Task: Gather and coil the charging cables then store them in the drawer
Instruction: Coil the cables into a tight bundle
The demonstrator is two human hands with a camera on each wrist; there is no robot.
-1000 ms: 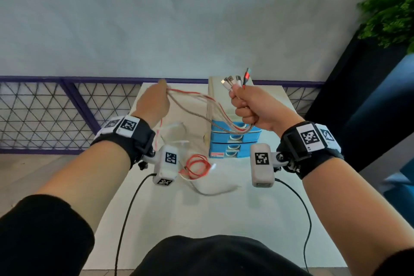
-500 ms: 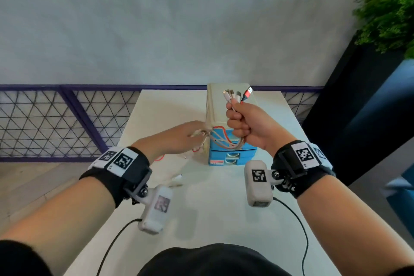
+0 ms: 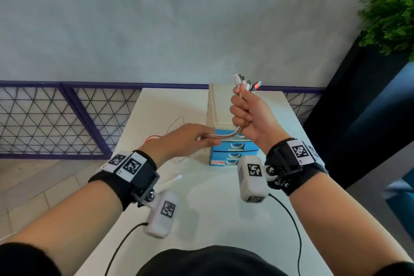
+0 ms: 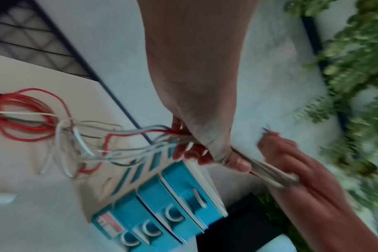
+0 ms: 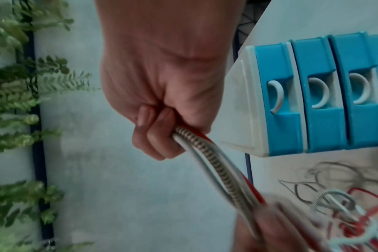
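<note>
My right hand [image 3: 245, 114] is raised in a fist round a bundle of charging cables [image 3: 226, 135], their plug ends [image 3: 245, 82] sticking up above the fist. In the right wrist view the bundle [image 5: 207, 153] of white, braided and red cables leaves the fist [image 5: 162, 122] downward. My left hand [image 3: 190, 139] pinches the same bundle just left of the fist; in the left wrist view its fingers [image 4: 205, 153] close on the strands. The loose tails [image 4: 54, 133], red and white, lie tangled on the white table [image 3: 212, 219]. A small drawer unit [image 3: 233, 154] with blue, shut drawers stands behind the hands.
A purple mesh railing [image 3: 67, 119] runs behind the table's far edge. A green plant [image 3: 389, 18] on a dark stand stands at the right. A small white adapter [image 3: 177, 177] lies on the table near my left wrist.
My left hand came down from a raised position at the left and now pinches the bundle close to my right fist. The right fist has lifted a little with the plug ends up.
</note>
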